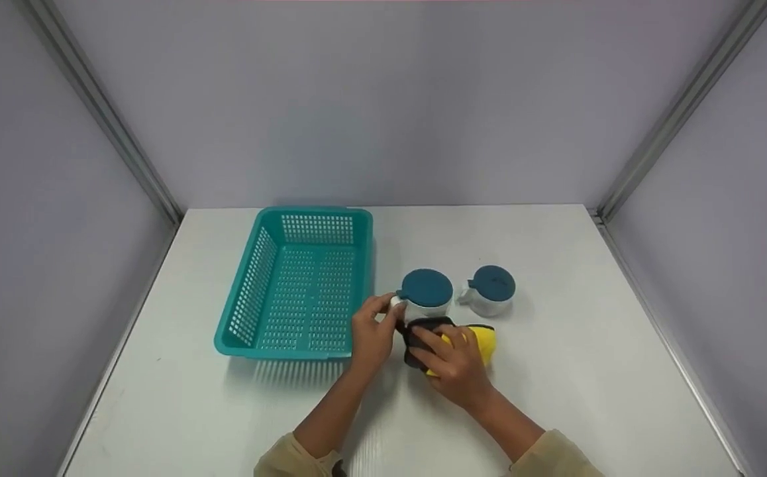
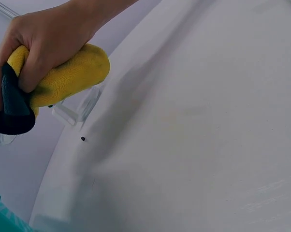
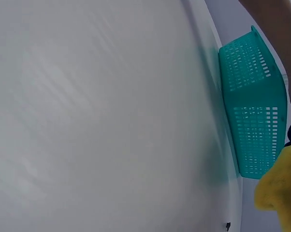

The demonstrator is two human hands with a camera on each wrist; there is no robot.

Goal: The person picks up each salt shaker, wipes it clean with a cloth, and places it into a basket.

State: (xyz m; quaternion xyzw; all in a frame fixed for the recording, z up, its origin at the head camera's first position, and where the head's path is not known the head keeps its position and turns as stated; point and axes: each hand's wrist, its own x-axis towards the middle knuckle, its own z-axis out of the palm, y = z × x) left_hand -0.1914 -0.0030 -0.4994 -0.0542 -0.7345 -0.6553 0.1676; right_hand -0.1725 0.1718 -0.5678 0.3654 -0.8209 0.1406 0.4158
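Two tan sleeves enter from the near edge of the white worktop [image 1: 556, 265], forearms reaching toward its middle.

Right hand [image 1: 458, 361]: grip curled round a yellow and dark grey cloth [image 1: 479, 339], fingers over the top and thumb underneath, as the left wrist view confirms. The cloth is bunched, its dark part toward the left and against the lower side of the nearer jar. It sits at about the centre of the worktop.

Left hand [image 1: 371, 331]: thumb and forefinger pinch the small side handle [image 1: 397, 302] of the nearer jar, the remaining fingers loosely curled. The hand lies just beside the near right corner of the basket.

Nearer jar [image 1: 426, 295]: clear body with a round dark teal lid, upright, directly beyond the cloth and touching it.

Second jar [image 1: 489, 290]: same pattern, clear body and teal lid, handle pointing left, upright, just to the right of the first and apart from it. No hand on it.

Teal basket [image 1: 251, 291]: rectangular, perforated walls and floor, standing left of centre and running toward the far edge. Nothing visible inside.

Grey panels enclose the worktop on the far, left and right sides.
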